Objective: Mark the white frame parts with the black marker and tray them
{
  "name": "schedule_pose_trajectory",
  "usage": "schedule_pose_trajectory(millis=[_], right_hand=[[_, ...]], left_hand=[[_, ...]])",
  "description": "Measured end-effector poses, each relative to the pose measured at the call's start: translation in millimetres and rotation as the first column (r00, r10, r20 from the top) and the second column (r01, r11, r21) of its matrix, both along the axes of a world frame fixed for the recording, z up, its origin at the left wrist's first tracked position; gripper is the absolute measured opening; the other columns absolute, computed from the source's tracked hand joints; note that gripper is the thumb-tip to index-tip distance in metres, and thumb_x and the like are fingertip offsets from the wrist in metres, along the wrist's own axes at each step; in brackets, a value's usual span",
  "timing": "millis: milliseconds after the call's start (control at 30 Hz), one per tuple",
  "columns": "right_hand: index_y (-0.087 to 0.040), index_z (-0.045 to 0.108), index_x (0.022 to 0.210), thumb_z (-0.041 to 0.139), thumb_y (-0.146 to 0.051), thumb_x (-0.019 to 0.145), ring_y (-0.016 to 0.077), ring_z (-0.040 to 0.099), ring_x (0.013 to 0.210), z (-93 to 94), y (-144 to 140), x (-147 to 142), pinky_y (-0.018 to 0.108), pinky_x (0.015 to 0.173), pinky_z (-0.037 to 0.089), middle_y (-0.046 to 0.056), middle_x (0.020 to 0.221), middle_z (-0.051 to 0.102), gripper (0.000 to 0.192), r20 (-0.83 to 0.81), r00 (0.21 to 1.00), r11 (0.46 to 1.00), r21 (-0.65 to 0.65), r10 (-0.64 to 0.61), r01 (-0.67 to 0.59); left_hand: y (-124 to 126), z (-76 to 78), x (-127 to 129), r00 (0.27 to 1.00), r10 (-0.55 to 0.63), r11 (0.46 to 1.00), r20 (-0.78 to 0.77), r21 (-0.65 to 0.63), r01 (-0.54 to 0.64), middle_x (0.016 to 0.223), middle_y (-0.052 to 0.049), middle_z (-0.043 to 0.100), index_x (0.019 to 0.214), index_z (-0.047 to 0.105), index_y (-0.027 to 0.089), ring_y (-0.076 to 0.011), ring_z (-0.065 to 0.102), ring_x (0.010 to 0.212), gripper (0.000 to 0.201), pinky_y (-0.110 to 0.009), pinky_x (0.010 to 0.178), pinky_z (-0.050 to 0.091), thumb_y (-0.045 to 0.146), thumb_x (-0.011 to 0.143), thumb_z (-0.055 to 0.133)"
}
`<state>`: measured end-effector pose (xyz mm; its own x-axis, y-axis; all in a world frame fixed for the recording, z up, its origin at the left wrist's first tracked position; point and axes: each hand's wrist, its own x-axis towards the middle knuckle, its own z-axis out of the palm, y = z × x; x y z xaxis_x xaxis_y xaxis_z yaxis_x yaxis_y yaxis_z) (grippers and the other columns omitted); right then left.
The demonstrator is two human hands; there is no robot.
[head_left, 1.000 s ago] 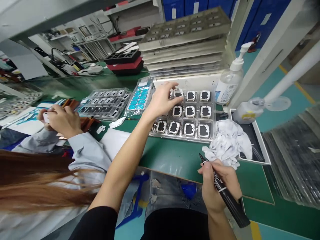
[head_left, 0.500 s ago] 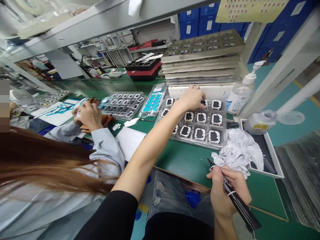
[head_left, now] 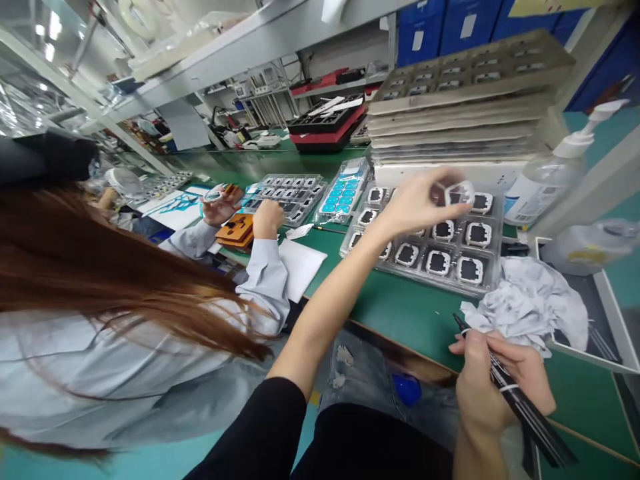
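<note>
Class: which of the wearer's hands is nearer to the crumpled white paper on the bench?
Right. The right hand, gripping a black marker, sits just below the crumpled white paper; the left hand is raised over the parts tray.

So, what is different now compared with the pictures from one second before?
The left hand has lifted off the clear plastic tray of square white-framed parts and now holds one small part up in its fingers above it. The right hand keeps gripping the black marker pen near the crumpled white paper. The tray stays put.
</note>
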<state>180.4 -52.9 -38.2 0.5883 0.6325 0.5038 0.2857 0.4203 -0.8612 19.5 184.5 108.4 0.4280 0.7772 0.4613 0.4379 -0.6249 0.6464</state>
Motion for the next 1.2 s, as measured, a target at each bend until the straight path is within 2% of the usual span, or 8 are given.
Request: schedule_pose_trajectory(millis=[67,133,267,333,433,567,733,1200], right_hand=[[-0.020,0.077,0.092,0.098,-0.033,0.101,0.0229,0.078,0.065,3.7,2.4,-2.3,0.036,0.070,0.066,0.001,0.076,0.080,0.027,-0.017,1.000,0.999,0.040,0.022,-0.021],[-0.020,0.074,0.096,0.094,-0.026,0.104,0.0225,0.076,0.065,6.6,4.6,-4.5,0.037,0.070,0.067,0.000,0.076,0.079,0.022,-0.041,0.998,0.991,0.125,0.048,-0.042],[-0.021,0.073,0.101,0.087,-0.016,0.108,0.0203,0.074,0.062,10.2,3.1,-7.3,0.037,0.068,0.066,-0.002,0.075,0.076,0.017,-0.003,0.993,0.971,0.209,0.119,-0.115],[-0.021,0.074,0.105,0.086,-0.014,0.109,0.0222,0.079,0.069,10.9,-1.1,-8.3,0.039,0.073,0.071,-0.003,0.076,0.075,0.014,0.034,0.985,0.965,0.197,0.171,-0.175],[-0.022,0.075,0.115,0.083,-0.010,0.110,0.0226,0.082,0.078,11.8,-7.6,-9.9,0.051,0.093,0.080,-0.003,0.084,0.077,0.015,0.053,0.961,0.950,0.144,0.272,-0.277],[-0.021,0.074,0.116,0.083,-0.006,0.109,0.0180,0.074,0.077,14.8,-9.2,-11.0,0.065,0.111,0.080,-0.003,0.087,0.076,0.019,0.083,0.950,0.946,0.094,0.302,-0.309],[-0.022,0.072,0.109,0.081,-0.004,0.108,0.0162,0.070,0.075,20.6,-5.8,-11.5,0.067,0.113,0.080,-0.004,0.086,0.072,0.020,0.170,0.939,0.947,0.068,0.299,-0.313],[-0.023,0.070,0.110,0.079,-0.003,0.109,0.0170,0.078,0.077,31.4,-3.6,-13.2,0.052,0.103,0.083,-0.004,0.085,0.072,0.022,0.259,0.934,0.965,0.024,0.246,-0.261]], left_hand=[[-52.7,-28.0,-13.5,0.939,0.006,0.981,0.345,-0.182,0.061,0.153,-0.013,0.081,0.145,0.076,0.018,-0.0186,0.085,0.106,0.047,-0.036,0.099,0.074,0.020,0.101,0.093],[-107.0,-59.1,-21.1,0.840,0.078,0.927,0.537,-0.348,0.136,0.155,-0.013,0.080,0.151,0.076,0.022,-0.0188,0.087,0.103,0.061,-0.035,0.091,0.077,0.025,0.094,0.099],[-183.3,-106.3,-17.4,0.809,0.210,0.780,0.550,-0.593,0.201,0.138,-0.013,0.086,0.143,0.083,0.019,-0.0208,0.091,0.101,0.070,-0.028,0.091,0.078,0.028,0.080,0.113],[-199.8,-117.1,-11.6,0.822,0.226,0.760,0.523,-0.622,0.187,0.130,-0.010,0.087,0.141,0.085,0.019,-0.0208,0.092,0.103,0.062,-0.025,0.093,0.077,0.026,0.085,0.111],[-206.1,-121.2,-5.8,0.834,0.201,0.808,0.515,-0.568,0.156,0.125,-0.007,0.089,0.140,0.084,0.020,-0.0213,0.094,0.110,0.048,-0.024,0.101,0.077,0.017,0.094,0.100],[-206.0,-118.2,-5.4,0.881,0.139,0.891,0.453,-0.445,0.088,0.130,-0.006,0.090,0.138,0.083,0.022,-0.0192,0.094,0.109,0.042,-0.025,0.104,0.077,0.010,0.099,0.092],[-211.8,-116.0,-7.7,0.922,0.116,0.956,0.370,-0.293,-0.003,0.126,-0.003,0.092,0.139,0.085,0.024,-0.0167,0.093,0.105,0.041,-0.022,0.101,0.076,0.006,0.101,0.089],[-214.5,-115.9,-8.6,0.948,0.134,0.973,0.289,-0.219,-0.071,0.122,0.000,0.093,0.141,0.086,0.024,-0.0134,0.091,0.101,0.045,-0.017,0.101,0.073,0.005,0.101,0.092]])
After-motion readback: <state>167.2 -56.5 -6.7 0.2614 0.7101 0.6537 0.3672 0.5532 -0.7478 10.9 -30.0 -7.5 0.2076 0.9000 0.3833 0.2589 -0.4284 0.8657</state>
